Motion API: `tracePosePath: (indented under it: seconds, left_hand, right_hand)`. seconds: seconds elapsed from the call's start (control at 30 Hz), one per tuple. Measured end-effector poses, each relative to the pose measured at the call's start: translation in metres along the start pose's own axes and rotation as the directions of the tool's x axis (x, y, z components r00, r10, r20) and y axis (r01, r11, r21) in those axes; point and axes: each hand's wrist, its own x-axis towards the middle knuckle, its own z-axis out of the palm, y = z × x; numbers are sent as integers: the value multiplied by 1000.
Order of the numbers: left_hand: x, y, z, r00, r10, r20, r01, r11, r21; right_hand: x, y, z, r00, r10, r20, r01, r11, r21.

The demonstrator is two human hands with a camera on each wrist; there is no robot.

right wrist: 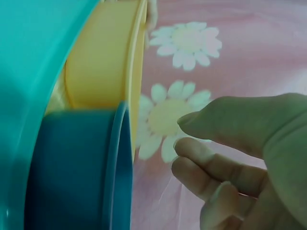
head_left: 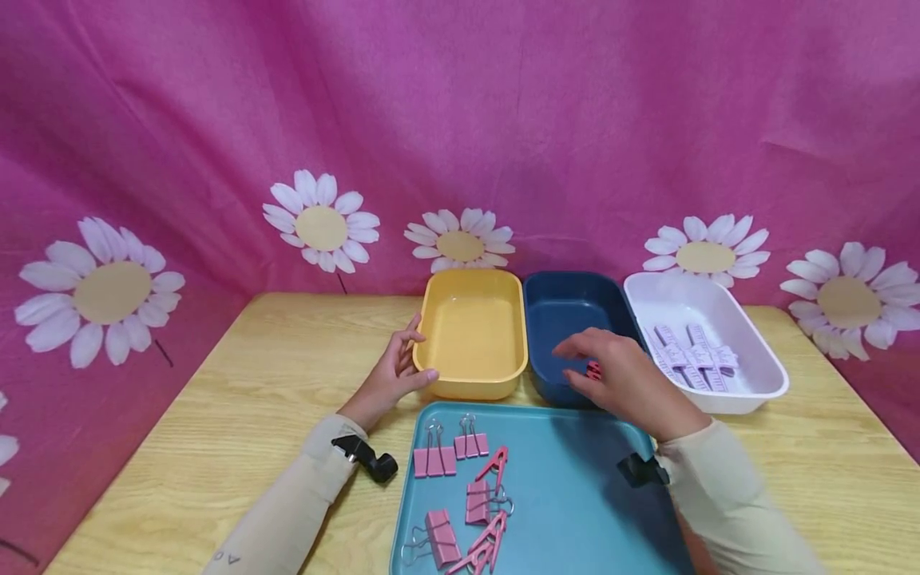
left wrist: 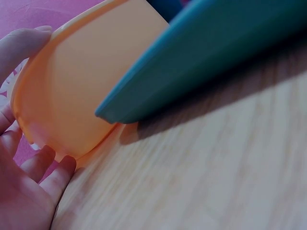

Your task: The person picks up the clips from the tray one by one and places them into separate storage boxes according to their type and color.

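My left hand [head_left: 391,371] rests against the left side of the yellow bin [head_left: 470,389], its thumb at the front corner of the rim. In the left wrist view the fingers [left wrist: 36,165] lie spread along the bin's outer wall. Over the navy blue bin [head_left: 568,303], my right hand [head_left: 621,371] hovers with loosely bent fingers. Nothing shows between its thumb and fingertips in the right wrist view. Below that hand, red clothespins [head_left: 593,370] lie in the navy bin, partly hidden by the fingers.
A teal tray [head_left: 575,479] in front carries several pink binder clips [head_left: 434,461] and pink clothespins [head_left: 496,531] on its left half. To the right, a white bin [head_left: 747,343] contains lilac strips [head_left: 693,355] with ruler-like marks. A pink flowered cloth [head_left: 575,144] hangs behind the wooden table [head_left: 287,375].
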Motion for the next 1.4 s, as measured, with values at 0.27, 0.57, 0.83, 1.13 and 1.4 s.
tracePosePath:
  seconds: [0.27, 0.57, 0.83, 1.13, 1.4]
  left_hand:
    - [4, -12, -3, 999, 33, 2, -33, 999, -11]
    - [2, -15, 1, 999, 44, 16, -43, 998, -41]
    - [0, -17, 2, 1000, 11, 10, -11, 1000, -18]
    - [2, -17, -2, 1000, 25, 9, -25, 999, -25]
    - [4, -14, -4, 1000, 28, 2, -28, 999, -18]
  right_hand:
    - [-1, -27, 9, 994, -93, 63, 96, 995, -39]
    - [-6, -44, 23, 980, -117, 163, 118, 993, 4]
    - [-9, -51, 36, 953, -157, 259, 146, 987, 63]
    - [-5, -56, 50, 907, -111, 407, 80, 992, 92]
    - [-5, -58, 56, 897, -175, 405, 155, 985, 82]
